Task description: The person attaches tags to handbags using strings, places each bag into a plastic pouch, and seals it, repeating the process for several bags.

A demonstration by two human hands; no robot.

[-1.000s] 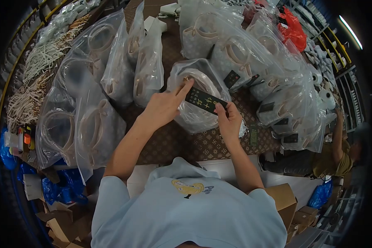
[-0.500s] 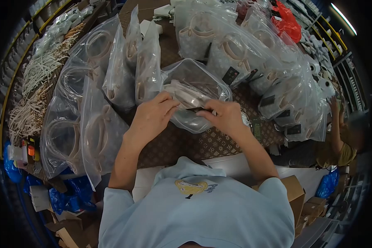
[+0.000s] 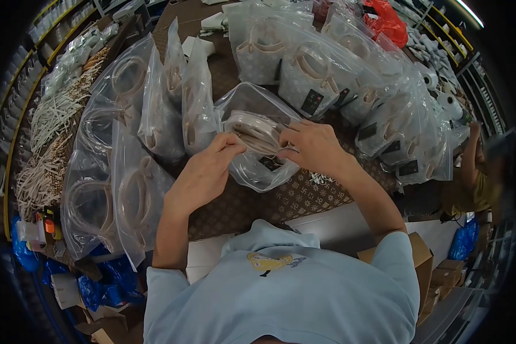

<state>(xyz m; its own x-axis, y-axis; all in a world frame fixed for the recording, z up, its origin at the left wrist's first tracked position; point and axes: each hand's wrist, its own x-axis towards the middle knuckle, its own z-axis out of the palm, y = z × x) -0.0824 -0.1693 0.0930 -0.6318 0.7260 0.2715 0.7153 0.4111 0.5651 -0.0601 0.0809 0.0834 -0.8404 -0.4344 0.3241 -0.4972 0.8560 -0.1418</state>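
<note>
In the middle of the brown patterned table point(image 3: 304, 200) a clear plastic bag point(image 3: 258, 178) lies around a handbag with beige handles point(image 3: 252, 126). My left hand point(image 3: 203, 172) pinches the bag's left edge, fingers closed. On the other side, my right hand point(image 3: 315, 146) is curled over the handbag's right side, thumb and fingers bent at the plastic; what lies between them is too small to make out. A black tag point(image 3: 269, 163) shows through the plastic below the handles.
Bagged handbags point(image 3: 312, 74) with black tags fill the right side of the table. More bagged ones point(image 3: 89, 200) stand at the left, beside a heap of straps point(image 3: 51, 126). A red plastic bag point(image 3: 387, 23) lies at the back. Another person's arm point(image 3: 471, 152) shows at the far right.
My right hand has let go of the black tag, which now lies lower inside the bag, and has moved up onto the handbag's right side. The view has shifted slightly.
</note>
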